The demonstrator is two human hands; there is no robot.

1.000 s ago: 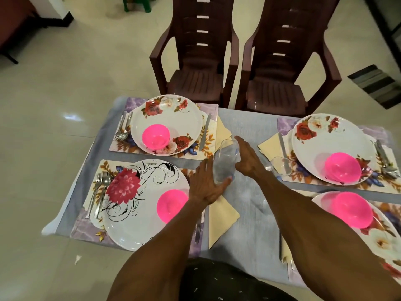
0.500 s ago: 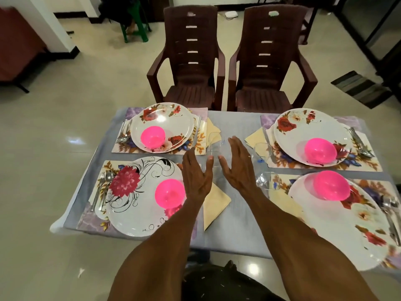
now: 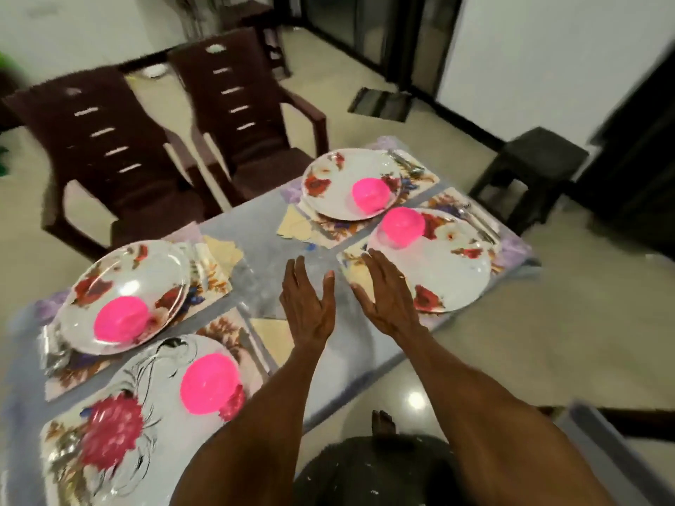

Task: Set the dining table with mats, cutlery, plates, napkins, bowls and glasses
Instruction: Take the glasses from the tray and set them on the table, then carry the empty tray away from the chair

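Hands (image 3: pixel 347 301) now hover apart, flat, the glass released earlier.

From my feed the room is moderately lit, an even indoor light with no hard shadows. A small bright glare spot sits on the glossy floor (image 3: pixel 416 399) below the surface's near edge, and pale sheen lies on the near left plate (image 3: pixel 120 425). Motion blur smears the whole frame: the two chairs (image 3: pixel 109 147), the plate rims and the mat patterns are all soft. The pink bowls (image 3: pixel 210 383) look blown out and flat. Wide-angle distortion bends and tilts the walls and the dark doorway toward the edges.
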